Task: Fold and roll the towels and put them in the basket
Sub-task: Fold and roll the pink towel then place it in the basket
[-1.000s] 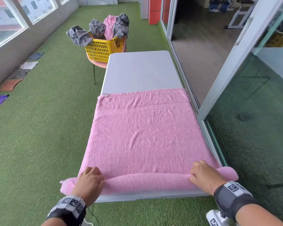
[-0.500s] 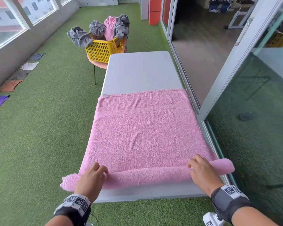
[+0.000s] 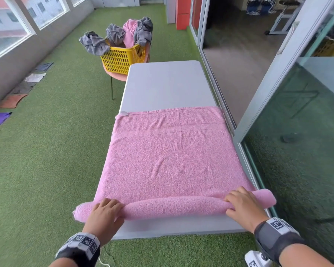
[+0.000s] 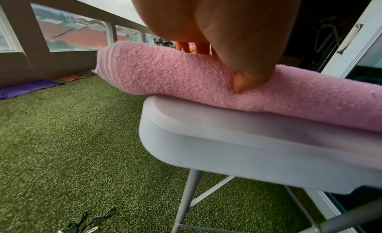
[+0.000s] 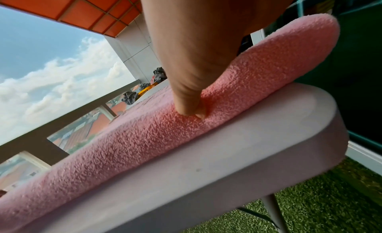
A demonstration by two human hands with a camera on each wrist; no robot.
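Low in the frame, your left hand [image 3: 104,214] and right hand [image 3: 243,207] curl around the pink towel [image 3: 168,160], thumbs tucked under its rolled edge to keep it tight.

Head cam high, facing fwd/down, wrist cams low, close at near table edge [image 4: 248,154], all share pink roll [image 3: 174,208]

towel [image 3: 168,160] showing plain pink | table [image 3: 166,83] showing pale grey | basket [image 3: 121,58] showing yellow with a slotted pattern, holding grey and pink cloths | grass floor [image 3: 46,160] showing green | wristbands [image 3: 81,245] showing black with black-and-white square markers
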